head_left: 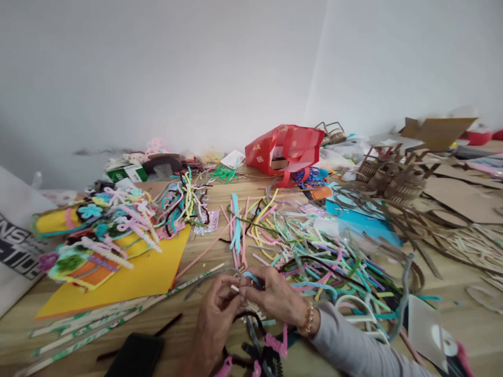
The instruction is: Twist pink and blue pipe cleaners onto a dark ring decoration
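Black slab [135,356] near left hand [215,322] and right hand [273,296]; fingers [236,283] pinched on blue pipe cleaner [251,278] (loose heap [314,267] just beyond).

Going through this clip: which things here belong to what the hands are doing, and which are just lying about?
Belonging: left hand, right hand, blue pipe cleaner at the fingers, loose coloured pipe cleaners.
Lying about: red bag, yellow card, cardboard baskets.

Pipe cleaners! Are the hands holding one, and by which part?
Yes, a blue pipe cleaner, pinched near one end between the fingertips of the left hand and right hand; the fingers hide the exact spot.
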Action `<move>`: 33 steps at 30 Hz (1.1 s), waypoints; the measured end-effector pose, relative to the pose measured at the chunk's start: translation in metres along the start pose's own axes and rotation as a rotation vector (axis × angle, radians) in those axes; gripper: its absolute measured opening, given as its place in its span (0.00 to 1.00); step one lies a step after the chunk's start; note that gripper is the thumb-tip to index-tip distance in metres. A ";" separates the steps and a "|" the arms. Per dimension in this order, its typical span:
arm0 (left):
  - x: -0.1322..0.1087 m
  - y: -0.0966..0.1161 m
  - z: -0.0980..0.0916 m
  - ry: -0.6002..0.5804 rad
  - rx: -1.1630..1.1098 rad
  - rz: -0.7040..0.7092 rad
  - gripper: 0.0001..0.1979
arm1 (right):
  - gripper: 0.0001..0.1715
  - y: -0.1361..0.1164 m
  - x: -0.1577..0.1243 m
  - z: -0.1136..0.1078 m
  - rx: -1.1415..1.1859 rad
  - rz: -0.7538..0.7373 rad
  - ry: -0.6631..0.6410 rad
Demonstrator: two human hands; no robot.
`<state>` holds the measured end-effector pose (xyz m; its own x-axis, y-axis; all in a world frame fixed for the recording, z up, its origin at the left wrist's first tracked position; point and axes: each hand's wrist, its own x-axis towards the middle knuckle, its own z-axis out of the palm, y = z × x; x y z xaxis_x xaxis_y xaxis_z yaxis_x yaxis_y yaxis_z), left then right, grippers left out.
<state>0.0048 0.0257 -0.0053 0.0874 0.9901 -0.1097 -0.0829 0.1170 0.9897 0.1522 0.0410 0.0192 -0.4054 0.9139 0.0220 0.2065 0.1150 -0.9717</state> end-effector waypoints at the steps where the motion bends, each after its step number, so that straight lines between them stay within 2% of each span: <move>1: 0.000 0.001 -0.001 -0.001 0.001 -0.004 0.13 | 0.06 -0.001 0.000 -0.001 -0.013 -0.002 0.001; 6: 0.002 0.005 -0.004 0.020 0.109 0.031 0.10 | 0.05 -0.007 -0.003 -0.005 -0.223 -0.083 0.044; 11: 0.004 0.006 -0.006 -0.067 0.280 0.060 0.09 | 0.03 -0.007 -0.006 -0.006 -0.389 -0.207 0.083; 19: 0.004 0.017 -0.002 -0.087 0.460 0.162 0.10 | 0.04 -0.011 -0.003 -0.015 -0.441 -0.184 0.104; 23: 0.002 0.024 0.001 -0.106 0.469 0.163 0.13 | 0.05 -0.012 -0.004 -0.019 -0.469 -0.193 0.110; 29: 0.004 0.022 0.003 -0.145 0.388 0.098 0.14 | 0.20 0.002 -0.005 -0.023 -0.479 -0.348 0.110; 33: 0.006 0.015 0.002 -0.150 0.286 0.072 0.12 | 0.18 0.011 0.002 -0.020 -0.310 -0.206 0.069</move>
<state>0.0064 0.0336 0.0086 0.2382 0.9702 -0.0449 0.1857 -0.0001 0.9826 0.1718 0.0515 0.0133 -0.4076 0.8821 0.2360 0.3907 0.4021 -0.8280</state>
